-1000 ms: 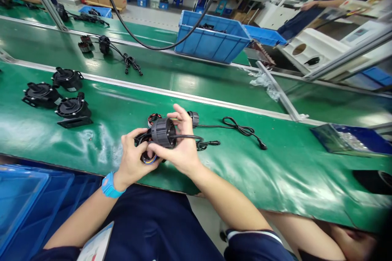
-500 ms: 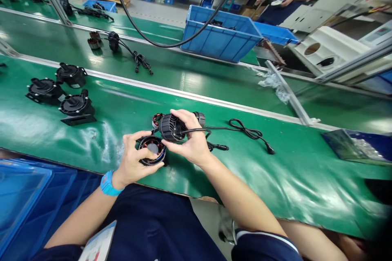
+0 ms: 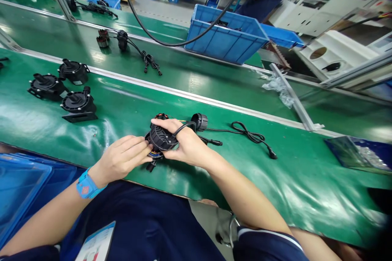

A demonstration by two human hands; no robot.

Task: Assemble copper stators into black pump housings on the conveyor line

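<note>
Sitting within right hand point(image 3: 190, 146), black cap point(image 3: 161, 138)

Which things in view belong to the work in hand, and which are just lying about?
In the job, it seems:
ribbed black cap, held in the right hand
housing beneath it, at the left hand

Probably just lying about:
three black units on the left
second ribbed cap, to the right
clear plastic scraps
</note>
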